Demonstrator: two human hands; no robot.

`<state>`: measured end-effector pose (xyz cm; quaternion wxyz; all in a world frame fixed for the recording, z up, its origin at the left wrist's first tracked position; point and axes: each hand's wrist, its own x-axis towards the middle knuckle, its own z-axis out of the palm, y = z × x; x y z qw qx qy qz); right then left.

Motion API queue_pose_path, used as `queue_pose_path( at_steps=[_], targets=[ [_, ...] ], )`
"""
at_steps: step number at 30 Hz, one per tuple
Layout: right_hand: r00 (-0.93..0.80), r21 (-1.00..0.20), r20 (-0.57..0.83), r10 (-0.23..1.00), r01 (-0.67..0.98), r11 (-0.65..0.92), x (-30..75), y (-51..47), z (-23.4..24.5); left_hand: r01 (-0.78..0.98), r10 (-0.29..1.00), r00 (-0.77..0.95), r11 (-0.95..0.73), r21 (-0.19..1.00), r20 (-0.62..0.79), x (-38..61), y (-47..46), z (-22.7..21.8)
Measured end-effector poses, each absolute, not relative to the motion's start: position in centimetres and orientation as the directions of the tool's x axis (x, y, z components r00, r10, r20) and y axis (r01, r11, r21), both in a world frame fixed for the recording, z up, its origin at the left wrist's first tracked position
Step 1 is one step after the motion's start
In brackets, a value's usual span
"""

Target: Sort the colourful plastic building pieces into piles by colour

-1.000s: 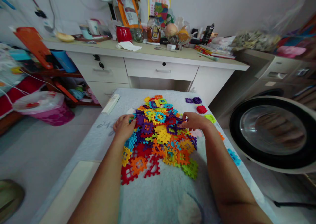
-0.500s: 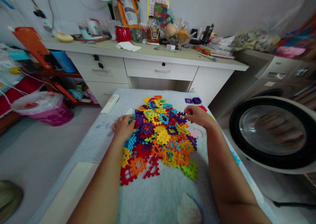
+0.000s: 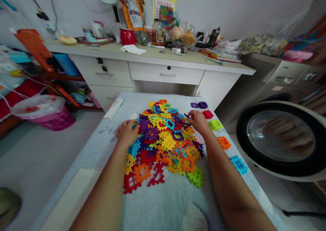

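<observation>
Your right hand (image 3: 198, 120) is over the far right side of the pile, thumb and fingers pinching a thin purple piece (image 3: 187, 116) that is turned nearly edge-on. Your left hand (image 3: 126, 132) rests against the left side of the heap of toothed plastic pieces (image 3: 168, 141), its fingers curled over the edge beside a bit of green; whether they grasp anything you cannot tell from here. The heap lies between your two hands in the middle of the cloth-covered table (image 3: 158, 205), with yellow, purple, orange, blue and red pieces overlapping. At its near end a red lattice piece (image 3: 131, 183) lies on the left and a lime-green one (image 3: 196, 176) on the right. Along the table's right side, apart from the heap, runs a row from far to near: a purple group (image 3: 202, 104), a red one (image 3: 208, 114), a lime-green one (image 3: 215, 124), an orange one (image 3: 224, 142) and a blue one (image 3: 238, 165). A long white box (image 3: 113, 109) lies at the far left of the table.
</observation>
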<state>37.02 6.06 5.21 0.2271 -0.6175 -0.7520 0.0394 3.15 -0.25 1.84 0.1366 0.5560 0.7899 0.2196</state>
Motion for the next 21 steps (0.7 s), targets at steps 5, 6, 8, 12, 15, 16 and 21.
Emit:
queue_pose_path(
  at_steps=[5,6,8,12,15,16,21],
  targets=[
    [0.009,-0.346,0.353,0.936,0.93,0.122,38.1,8.0,5.7,0.818,0.936,-0.35,0.287,0.498,0.035,3.2,-0.3,1.9],
    [0.047,-0.342,0.356,0.933,0.936,0.084,38.3,8.7,5.9,0.818,0.936,-0.351,0.287,0.498,0.036,3.2,-0.3,1.9],
    [0.121,-0.336,0.348,0.93,0.942,0.003,38.7,10.3,6.6,0.816,0.936,-0.351,0.288,0.502,0.034,3.2,-0.3,2.0],
    [0.216,-0.304,0.326,0.92,0.946,-0.114,39.2,13.7,7.8,0.812,0.937,-0.347,0.29,0.507,0.021,3.2,-0.3,2.0],
    [0.223,-0.236,0.31,0.924,0.96,-0.152,39.3,15.6,8.0,0.815,0.938,-0.346,0.282,0.507,0.034,3.2,-0.3,2.0],
    [0.211,-0.211,0.3,0.93,0.966,-0.151,39.2,16.1,7.8,0.816,0.938,-0.346,0.281,0.505,0.036,3.2,-0.3,2.0],
    [0.137,-0.111,0.245,0.96,0.987,-0.113,38.7,17.0,6.6,0.818,0.936,-0.35,0.294,0.495,0.024,3.2,-0.3,2.0]
  ],
)
